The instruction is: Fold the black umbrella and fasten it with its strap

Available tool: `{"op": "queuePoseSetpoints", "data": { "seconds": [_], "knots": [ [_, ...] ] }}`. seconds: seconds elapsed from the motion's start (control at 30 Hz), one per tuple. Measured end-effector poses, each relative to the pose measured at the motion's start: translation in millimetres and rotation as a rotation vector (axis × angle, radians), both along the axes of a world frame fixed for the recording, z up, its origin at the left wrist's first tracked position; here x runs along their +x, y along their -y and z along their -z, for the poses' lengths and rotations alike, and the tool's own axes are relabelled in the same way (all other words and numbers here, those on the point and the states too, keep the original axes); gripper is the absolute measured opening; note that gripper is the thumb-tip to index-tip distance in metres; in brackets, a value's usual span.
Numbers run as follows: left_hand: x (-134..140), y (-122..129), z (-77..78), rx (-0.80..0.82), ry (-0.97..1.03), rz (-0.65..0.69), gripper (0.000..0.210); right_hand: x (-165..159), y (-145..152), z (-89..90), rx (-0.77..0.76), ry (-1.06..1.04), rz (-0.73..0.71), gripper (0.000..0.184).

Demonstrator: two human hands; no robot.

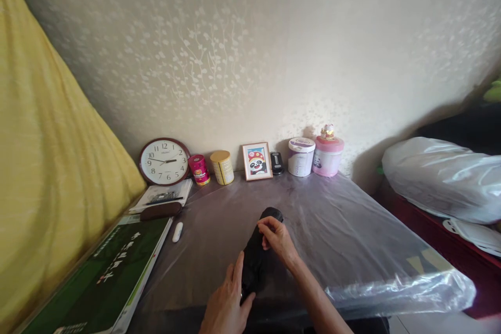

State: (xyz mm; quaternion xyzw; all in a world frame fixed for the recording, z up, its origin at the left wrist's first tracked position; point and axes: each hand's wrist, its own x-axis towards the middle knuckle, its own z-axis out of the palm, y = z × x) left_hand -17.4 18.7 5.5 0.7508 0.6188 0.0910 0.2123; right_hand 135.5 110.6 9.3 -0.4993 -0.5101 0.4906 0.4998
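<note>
A black folded umbrella (255, 257) lies on the plastic-covered table, slanting away from me with its rounded far end (273, 213) up and to the right. My left hand (229, 297) is closed around its near end, thumb on one side and fingers on the other. Higher up, my right hand (276, 237) pinches at the umbrella's dark fabric with thumb and forefinger. What exactly lies between those fingertips is too small to make out. Part of the near end is hidden under my left hand.
Along the wall stand a round clock (164, 162), a pink can (199, 169), a yellow-lidded can (222, 167), a picture frame (257, 161) and two tubs (301, 157). Left are a green book (105, 271), a brown case (160, 211) and a small white object (177, 232). A plastic bag (442, 177) lies right.
</note>
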Motion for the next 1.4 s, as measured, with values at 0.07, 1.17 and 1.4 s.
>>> {"op": "queuePoseSetpoints", "data": {
  "seconds": [0.07, 1.17, 1.4],
  "knots": [
    [-4, 2, 0.8, -0.012, 0.020, 0.002, 0.066, 4, -2, 1.4, 0.031, -0.047, 0.046, 0.022],
    [-10, 9, 21.8, 0.133, -0.062, 0.057, 0.077, 1, 4, 5.1, 0.272, 0.251, -0.171, 0.019],
    [-8, 11, 15.5, 0.094, -0.065, 0.052, 0.071, 45, 27, -7.4, 0.061, -0.070, -0.147, 0.020]
  ]
}}
